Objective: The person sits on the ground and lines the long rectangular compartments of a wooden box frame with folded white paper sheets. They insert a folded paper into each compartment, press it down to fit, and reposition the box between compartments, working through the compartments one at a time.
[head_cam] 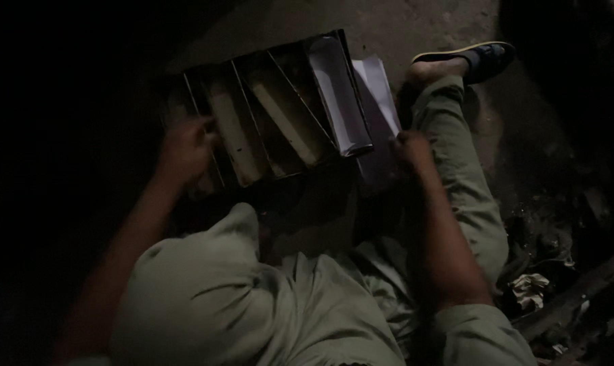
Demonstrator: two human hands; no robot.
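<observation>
My right grip pinched the white sheet lying just right of the divided metal tray on the floor. Tray slots ran away from me; my left grip closed on the tray's left end

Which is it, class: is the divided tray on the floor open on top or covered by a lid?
Open. The divided tray shows its slats and compartments from above; only a white sheet lines the rightmost compartment.
</observation>
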